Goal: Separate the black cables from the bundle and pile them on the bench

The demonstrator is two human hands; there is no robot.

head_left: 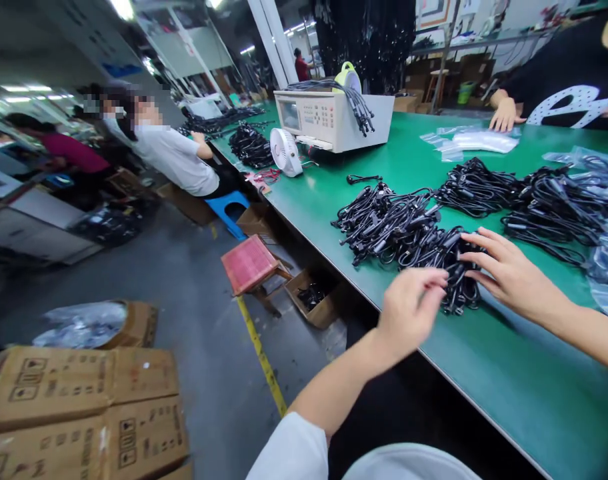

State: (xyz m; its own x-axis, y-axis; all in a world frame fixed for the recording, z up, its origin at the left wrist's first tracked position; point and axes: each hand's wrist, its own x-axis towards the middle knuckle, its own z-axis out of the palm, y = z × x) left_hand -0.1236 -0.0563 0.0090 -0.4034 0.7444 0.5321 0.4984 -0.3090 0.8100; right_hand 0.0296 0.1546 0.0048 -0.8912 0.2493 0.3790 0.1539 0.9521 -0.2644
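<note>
A long pile of black cables (391,223) lies on the green table, tied or folded in small bundles. My left hand (414,307) is over the near edge of this pile, fingers bent, with a gap between thumb and fingertips and no cable visible between them. On the right side of the pile, my right hand (517,273) has its fingers spread, and their tips touch or nearly touch the cable bundles. Some cable ends beneath the two hands are hidden.
More black cable bundles (559,203) and clear plastic bags (484,140) lie farther across the green table (549,393). A test instrument (334,120) and a small white fan (285,152) stand at the back. Across the table is a co-worker's hand (507,115). Cartons (84,387) and a red-topped stool (249,263) stand left.
</note>
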